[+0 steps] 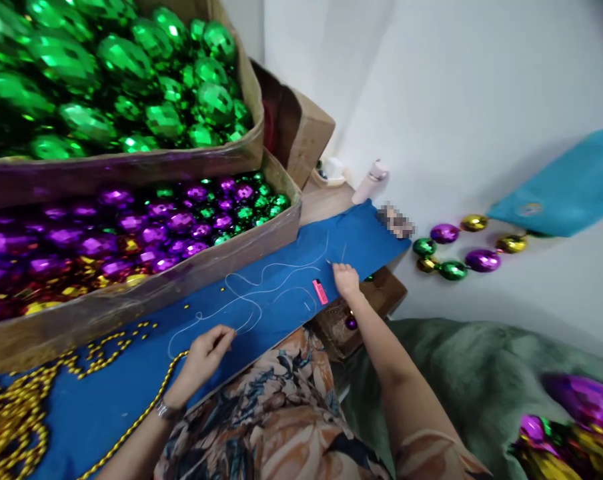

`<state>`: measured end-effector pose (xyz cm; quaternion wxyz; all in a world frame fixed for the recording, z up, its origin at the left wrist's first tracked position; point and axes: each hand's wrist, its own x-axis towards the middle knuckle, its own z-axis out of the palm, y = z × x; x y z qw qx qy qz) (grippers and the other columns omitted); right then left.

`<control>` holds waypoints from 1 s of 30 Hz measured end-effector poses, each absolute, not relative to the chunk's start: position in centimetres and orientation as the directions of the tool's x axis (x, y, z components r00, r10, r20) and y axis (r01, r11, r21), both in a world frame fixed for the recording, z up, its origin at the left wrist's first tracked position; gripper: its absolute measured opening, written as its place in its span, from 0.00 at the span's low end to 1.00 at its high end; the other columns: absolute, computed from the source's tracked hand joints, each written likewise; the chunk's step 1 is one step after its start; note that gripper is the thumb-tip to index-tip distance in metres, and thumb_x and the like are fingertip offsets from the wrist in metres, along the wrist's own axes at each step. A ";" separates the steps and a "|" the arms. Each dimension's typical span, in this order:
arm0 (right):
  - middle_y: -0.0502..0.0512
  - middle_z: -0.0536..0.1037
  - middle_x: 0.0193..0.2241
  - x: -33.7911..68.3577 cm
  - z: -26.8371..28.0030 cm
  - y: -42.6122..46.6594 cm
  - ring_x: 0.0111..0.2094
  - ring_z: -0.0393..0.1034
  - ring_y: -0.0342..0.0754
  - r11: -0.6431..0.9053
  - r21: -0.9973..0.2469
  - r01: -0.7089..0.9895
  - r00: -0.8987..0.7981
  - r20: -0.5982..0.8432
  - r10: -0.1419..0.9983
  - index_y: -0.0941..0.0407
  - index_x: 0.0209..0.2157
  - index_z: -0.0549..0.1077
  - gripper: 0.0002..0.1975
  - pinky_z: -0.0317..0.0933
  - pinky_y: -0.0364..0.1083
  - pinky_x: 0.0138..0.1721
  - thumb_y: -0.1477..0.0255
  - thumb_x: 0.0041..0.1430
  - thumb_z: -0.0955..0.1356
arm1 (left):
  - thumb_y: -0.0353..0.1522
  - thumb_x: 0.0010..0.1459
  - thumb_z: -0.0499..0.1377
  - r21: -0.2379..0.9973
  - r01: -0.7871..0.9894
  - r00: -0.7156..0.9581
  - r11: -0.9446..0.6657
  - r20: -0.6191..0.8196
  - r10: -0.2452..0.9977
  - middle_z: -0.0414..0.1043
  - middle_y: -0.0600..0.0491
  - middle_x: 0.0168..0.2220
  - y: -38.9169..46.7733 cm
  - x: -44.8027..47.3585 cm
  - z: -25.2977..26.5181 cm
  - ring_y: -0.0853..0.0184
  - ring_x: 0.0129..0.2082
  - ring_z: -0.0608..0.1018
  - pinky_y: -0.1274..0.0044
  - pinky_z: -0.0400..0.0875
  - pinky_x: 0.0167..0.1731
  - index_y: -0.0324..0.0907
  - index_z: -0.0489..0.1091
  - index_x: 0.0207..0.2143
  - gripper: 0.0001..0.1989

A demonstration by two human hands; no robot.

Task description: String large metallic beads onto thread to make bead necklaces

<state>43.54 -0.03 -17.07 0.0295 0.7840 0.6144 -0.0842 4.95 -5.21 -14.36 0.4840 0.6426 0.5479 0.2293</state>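
White thread is lying in loose loops on the blue-covered worktop, mostly left of the pink lighter. Left hand, left of the lighter, is pressing thumb and fingers together, seemingly pinching the thread; a gold bead strand is running beside its wrist. Right hand, just right of the lighter, is pinching something thin and pale; can't tell if needle or thread end. Progress is looking early: thread is being handled, but no beads are showing on its visible loops. Purple beads and green beads are sitting in boxes left of the lighter, so bead work is apparently remaining. Finished-looking bead loop is hanging by the wall, right of the lighter.
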 end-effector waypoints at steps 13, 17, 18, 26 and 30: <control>0.61 0.70 0.46 30.7 -14.8 -2.3 0.43 0.71 0.52 0.384 -0.237 0.893 -0.433 -0.211 0.877 0.52 0.53 0.67 0.21 0.62 0.44 0.39 0.56 0.67 0.57 | 0.44 0.54 0.58 0.905 0.394 0.264 0.161 -0.280 0.923 0.69 0.54 0.22 -5.7 4.9 -14.1 0.67 0.25 0.70 0.78 0.62 0.27 0.41 0.71 0.25 0.16; 0.58 0.72 0.42 29.3 -15.7 -2.1 0.41 0.72 0.50 0.388 -0.260 0.884 -0.450 -0.245 0.859 0.52 0.46 0.71 0.19 0.61 0.43 0.38 0.57 0.68 0.56 | 0.44 0.55 0.57 0.906 0.388 0.286 0.170 -0.294 0.912 0.70 0.53 0.23 -6.1 4.5 -13.7 0.66 0.26 0.70 0.78 0.63 0.28 0.41 0.72 0.26 0.16; 0.57 0.72 0.42 29.5 -15.9 -2.0 0.40 0.72 0.49 0.380 -0.265 0.886 -0.445 -0.255 0.859 0.52 0.45 0.72 0.19 0.61 0.43 0.38 0.57 0.68 0.56 | 0.44 0.55 0.58 0.906 0.384 0.288 0.177 -0.300 0.909 0.70 0.53 0.24 -6.2 4.3 -13.7 0.66 0.26 0.70 0.78 0.63 0.28 0.41 0.72 0.27 0.16; 0.56 0.68 0.46 34.0 -18.5 -0.5 0.42 0.71 0.47 0.235 -0.269 0.934 -0.317 -0.324 0.891 0.53 0.50 0.67 0.23 0.60 0.42 0.38 0.56 0.58 0.68 | 0.47 0.52 0.60 0.907 0.282 0.186 0.313 -0.372 0.910 0.65 0.55 0.20 -7.2 2.5 -15.0 0.69 0.22 0.66 0.80 0.59 0.22 0.39 0.72 0.27 0.19; 0.54 0.69 0.43 35.0 -19.2 -0.5 0.38 0.71 0.44 0.240 -0.288 0.927 -0.338 -0.367 0.867 0.54 0.43 0.71 0.12 0.59 0.41 0.38 0.62 0.61 0.67 | 0.48 0.51 0.61 0.908 0.233 0.175 0.349 -0.392 0.903 0.64 0.56 0.19 -7.6 2.2 -15.9 0.70 0.21 0.64 0.81 0.57 0.22 0.39 0.72 0.29 0.19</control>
